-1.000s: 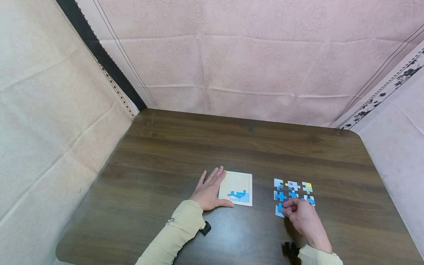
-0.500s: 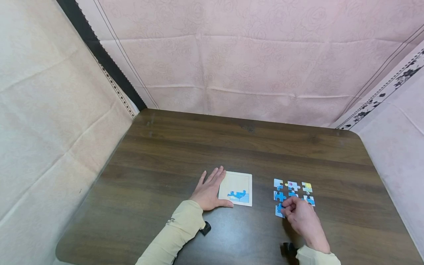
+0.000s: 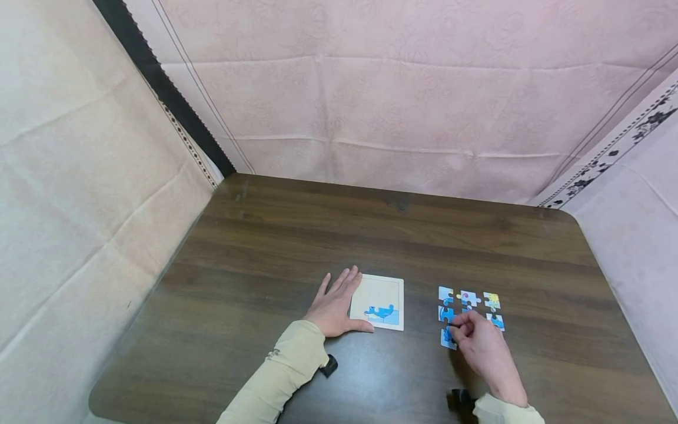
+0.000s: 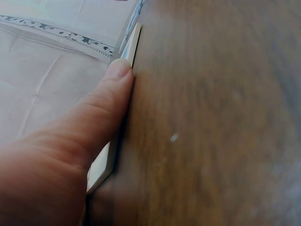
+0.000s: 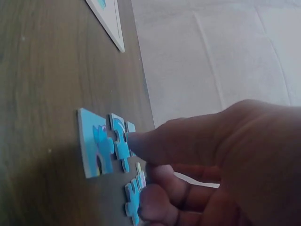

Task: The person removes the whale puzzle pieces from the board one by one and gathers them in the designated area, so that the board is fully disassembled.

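Observation:
The left hand (image 3: 335,309) lies with fingers spread along the left side of a square puzzle tray (image 3: 365,288), its thumb across the lower left corner. Blue puzzle pieces (image 3: 389,318) sit in the tray's lower part. On the right, the right hand (image 3: 484,347) has its thumb and forefinger close together at a blue puzzle piece (image 3: 445,312). Below that lies another blue piece (image 3: 446,339). In the right wrist view the thumb (image 5: 150,143) overlaps the edge of a piece (image 5: 119,141), hiding the forefinger; I cannot tell whether they pinch it.
Loose pieces lie in rows about the right hand, including a yellow-patterned one (image 3: 491,300), one with a pink mark (image 3: 468,298) and a blue one (image 3: 495,321). The brown table (image 3: 296,229) meets hanging cloth at the back and sides.
The right hand has shifted slightly left, its fingertips now covering more of the blue piece in the left column. The left hand and tray stay put.

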The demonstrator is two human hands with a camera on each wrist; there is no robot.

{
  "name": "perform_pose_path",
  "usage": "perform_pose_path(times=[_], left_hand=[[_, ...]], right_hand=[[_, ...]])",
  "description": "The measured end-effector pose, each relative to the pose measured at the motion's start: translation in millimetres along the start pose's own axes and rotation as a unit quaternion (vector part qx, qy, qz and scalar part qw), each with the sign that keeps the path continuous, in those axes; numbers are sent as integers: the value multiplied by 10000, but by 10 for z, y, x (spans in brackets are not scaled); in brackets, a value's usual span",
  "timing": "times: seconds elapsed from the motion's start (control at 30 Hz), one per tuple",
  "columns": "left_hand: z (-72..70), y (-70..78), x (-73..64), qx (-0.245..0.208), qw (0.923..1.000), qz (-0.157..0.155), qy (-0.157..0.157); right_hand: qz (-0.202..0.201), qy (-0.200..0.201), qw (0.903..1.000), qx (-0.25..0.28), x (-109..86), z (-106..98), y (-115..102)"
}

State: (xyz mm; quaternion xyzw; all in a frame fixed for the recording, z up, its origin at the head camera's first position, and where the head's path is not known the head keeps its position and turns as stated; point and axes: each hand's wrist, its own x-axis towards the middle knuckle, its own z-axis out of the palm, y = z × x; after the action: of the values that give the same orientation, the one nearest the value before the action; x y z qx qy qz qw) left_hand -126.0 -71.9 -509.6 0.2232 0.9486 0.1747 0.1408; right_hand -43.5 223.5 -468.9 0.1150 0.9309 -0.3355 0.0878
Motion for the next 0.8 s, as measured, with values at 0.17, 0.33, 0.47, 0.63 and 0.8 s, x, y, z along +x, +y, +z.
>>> perform_pose_path(times=[0.17, 0.33, 0.47, 0.63, 0.8], left_hand=[[-11, 6, -7, -34, 10000, 52, 60], [-21, 5, -17, -24, 9999, 75, 72], [-26, 7, -22, -25, 9999, 59, 78], [-15, 6, -17, -18, 10000, 44, 69], [-6, 6, -13, -19, 10000, 30, 45]], right_hand=[[-86, -11, 9999, 128, 7, 33, -36], [-391, 61, 9991, 158, 18, 89, -96], [-580, 14, 9982, 143, 26, 169, -185], [-715, -90, 9973, 128, 25, 295, -324], [-727, -240, 9970, 127, 16, 438, -488]])
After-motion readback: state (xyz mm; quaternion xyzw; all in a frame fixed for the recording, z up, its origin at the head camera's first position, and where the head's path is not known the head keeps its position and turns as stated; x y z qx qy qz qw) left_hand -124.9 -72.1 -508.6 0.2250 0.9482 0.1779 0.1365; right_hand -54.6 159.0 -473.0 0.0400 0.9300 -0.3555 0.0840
